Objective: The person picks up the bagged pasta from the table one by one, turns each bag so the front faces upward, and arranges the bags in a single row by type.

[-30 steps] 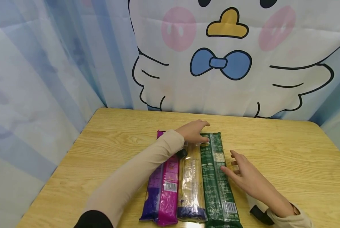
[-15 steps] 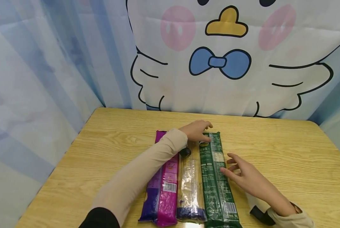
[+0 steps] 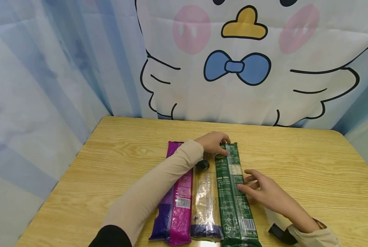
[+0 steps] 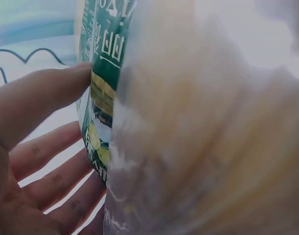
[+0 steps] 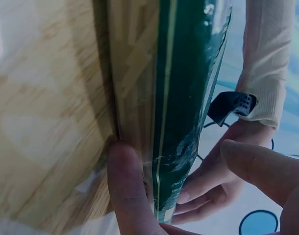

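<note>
A long green spaghetti pack (image 3: 232, 195) lies on the wooden table, rightmost of three packs side by side. My left hand (image 3: 214, 142) reaches across to its far end, thumb over the top face and fingers bent down past the end. In the left wrist view, the left thumb (image 4: 51, 95) meets the pack's edge, and the fingertips go out of sight behind it. My right hand (image 3: 265, 190) is at the pack's right side, thumb over its edge. In the right wrist view one right finger (image 5: 126, 181) rests low against the side, while the thumb (image 5: 257, 164) stands apart.
A clear pack of pale pasta (image 3: 206, 202) lies left of the green one, partly under my left wrist. Beyond it is a purple and pink pack (image 3: 181, 219), crossed by my left sleeve (image 3: 159, 178). A printed curtain (image 3: 233, 99) hangs behind the table (image 3: 310, 161).
My left hand has shifted slightly right, and its fingers have bent down over the green pack's far end. My right hand has moved slightly closer along that pack's side.
</note>
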Available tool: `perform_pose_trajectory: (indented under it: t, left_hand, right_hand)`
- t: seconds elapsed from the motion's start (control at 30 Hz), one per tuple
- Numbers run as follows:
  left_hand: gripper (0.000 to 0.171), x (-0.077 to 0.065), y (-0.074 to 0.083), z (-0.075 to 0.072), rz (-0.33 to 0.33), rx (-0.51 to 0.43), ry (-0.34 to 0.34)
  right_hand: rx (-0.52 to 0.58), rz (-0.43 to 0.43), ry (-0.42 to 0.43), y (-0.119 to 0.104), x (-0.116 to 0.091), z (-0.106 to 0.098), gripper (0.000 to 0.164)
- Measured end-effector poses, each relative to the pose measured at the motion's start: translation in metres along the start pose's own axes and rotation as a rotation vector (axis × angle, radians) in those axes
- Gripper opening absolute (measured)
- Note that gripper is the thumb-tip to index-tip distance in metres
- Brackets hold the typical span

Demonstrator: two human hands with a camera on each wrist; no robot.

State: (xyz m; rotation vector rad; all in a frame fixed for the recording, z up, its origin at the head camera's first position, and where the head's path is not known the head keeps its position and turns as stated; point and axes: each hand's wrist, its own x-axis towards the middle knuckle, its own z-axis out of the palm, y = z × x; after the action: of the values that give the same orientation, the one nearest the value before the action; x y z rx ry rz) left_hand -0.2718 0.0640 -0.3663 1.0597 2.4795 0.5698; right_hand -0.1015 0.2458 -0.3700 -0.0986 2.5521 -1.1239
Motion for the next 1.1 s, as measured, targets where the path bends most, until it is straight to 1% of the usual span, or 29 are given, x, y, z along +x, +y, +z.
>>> perform_pose_trajectory:
  t: [0.1,0.2,0.4,0.57,0.67,0.9,1.03,1.1]
  left_hand:
    - [0.047,0.000,0.001,-0.001,-0.015,0.002,0.018]
    - [0.045,-0.001,0.002,0.000,-0.029,0.003,0.034]
    - [0.045,-0.002,0.003,0.002,-0.029,-0.012,0.054]
    - [0.044,-0.001,0.002,0.003,-0.023,-0.021,0.066]
    - [0.044,-0.002,0.002,0.003,-0.017,-0.022,0.070]
    - [0.045,-0.003,0.003,0.003,-0.023,-0.026,0.079]
    - [0.045,-0.003,0.003,0.003,-0.030,-0.042,0.082]
    - [0.045,-0.003,0.003,0.002,-0.034,-0.045,0.082]
  right_hand:
    - [0.010,0.001,-0.014,-0.001,0.002,0.000,0.079]
    - [-0.020,0.000,-0.022,-0.002,0.003,0.002,0.080]
    - [-0.058,-0.004,-0.050,-0.003,0.008,0.003,0.085]
    - [-0.035,0.010,-0.068,-0.001,0.009,0.000,0.084]
    - [0.022,0.019,-0.092,0.001,0.010,-0.002,0.083]
    - [0.195,0.033,-0.174,0.004,0.011,-0.008,0.080]
    - [0.310,0.008,-0.234,0.007,0.010,-0.012,0.072]
    - [0.354,-0.002,-0.250,0.008,0.009,-0.013,0.067]
